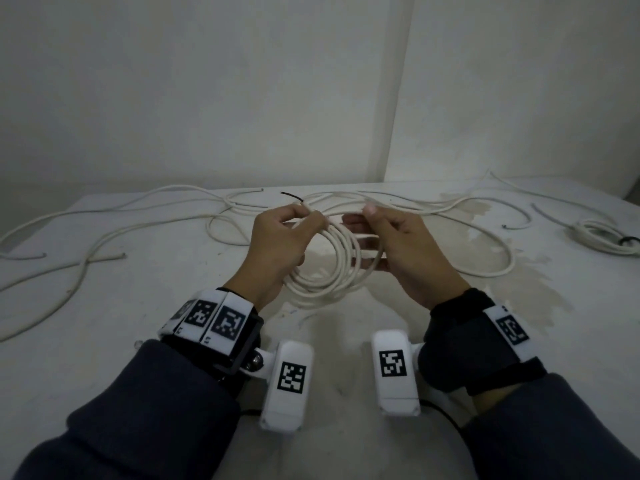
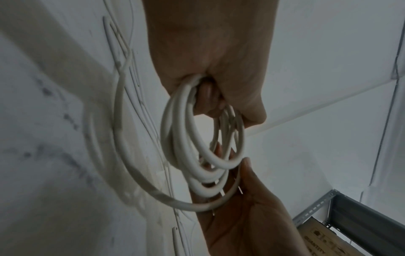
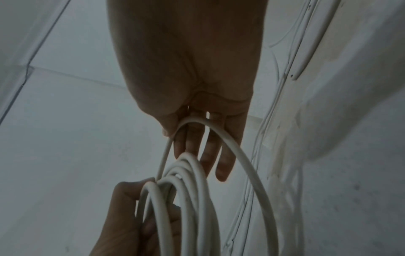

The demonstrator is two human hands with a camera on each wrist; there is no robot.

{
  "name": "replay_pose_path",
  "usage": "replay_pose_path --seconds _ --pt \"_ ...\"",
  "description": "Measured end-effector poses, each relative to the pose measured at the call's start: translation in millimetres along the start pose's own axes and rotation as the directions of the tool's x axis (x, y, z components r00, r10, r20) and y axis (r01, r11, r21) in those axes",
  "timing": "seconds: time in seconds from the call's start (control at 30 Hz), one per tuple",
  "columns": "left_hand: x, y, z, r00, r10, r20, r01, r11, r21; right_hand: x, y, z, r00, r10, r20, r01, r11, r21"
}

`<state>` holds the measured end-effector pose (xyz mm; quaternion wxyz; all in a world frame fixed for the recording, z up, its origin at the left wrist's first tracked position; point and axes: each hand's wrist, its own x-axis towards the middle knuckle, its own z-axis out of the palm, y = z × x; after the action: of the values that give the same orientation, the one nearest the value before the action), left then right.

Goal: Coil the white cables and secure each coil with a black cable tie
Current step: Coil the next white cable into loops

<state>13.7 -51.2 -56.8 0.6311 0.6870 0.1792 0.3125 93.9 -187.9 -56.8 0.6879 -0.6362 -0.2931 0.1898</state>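
A coil of white cable [image 1: 334, 271] hangs between my two hands above the white table [image 1: 173, 341]. My left hand [image 1: 306, 216] grips the coil's top, fingers curled round the bunched loops [image 2: 181, 138]. A thin black strip [image 1: 290, 196] sticks out past the left fingertips. My right hand [image 1: 367, 220] is on the coil's right side, where its thumb pinches the outermost loop [image 3: 230, 143] against nearly straight fingers [image 3: 208, 152]. The remaining loops [image 3: 192, 199] run down to the left hand [image 3: 129, 211].
Several loose white cables [image 1: 104, 230] sprawl across the back and left of the table. A finished coil [image 1: 602, 237] with a black tie [image 1: 628, 241] lies at the far right. A wet-looking stain [image 1: 502, 271] marks the table's right. White walls stand behind; a metal shelf [image 2: 355, 214] is nearby.
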Motion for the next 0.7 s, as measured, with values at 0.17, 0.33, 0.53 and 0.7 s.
replay_pose_path --seconds 0.17,0.33,0.53,0.7 --pt "3 -2 -3 0.996 -0.052 -0.079 0.045 0.995 -0.086 -3 2 8 0.972 0.135 0.193 -0.153 0.985 0.08" --pt "1 -4 5 0.976 -0.07 -0.208 0.05 0.994 -0.101 -3 4 18 0.943 0.17 0.286 -0.253 0.925 0.283" --pt "-1 -12 8 0.936 -0.12 -0.332 0.124 0.992 -0.011 -7 5 23 0.892 0.177 0.416 -0.227 0.971 0.074" --pt "-5 -11 10 0.951 -0.147 -0.273 0.167 0.985 0.051 -5 6 20 0.93 0.22 0.296 -0.21 0.975 -0.067"
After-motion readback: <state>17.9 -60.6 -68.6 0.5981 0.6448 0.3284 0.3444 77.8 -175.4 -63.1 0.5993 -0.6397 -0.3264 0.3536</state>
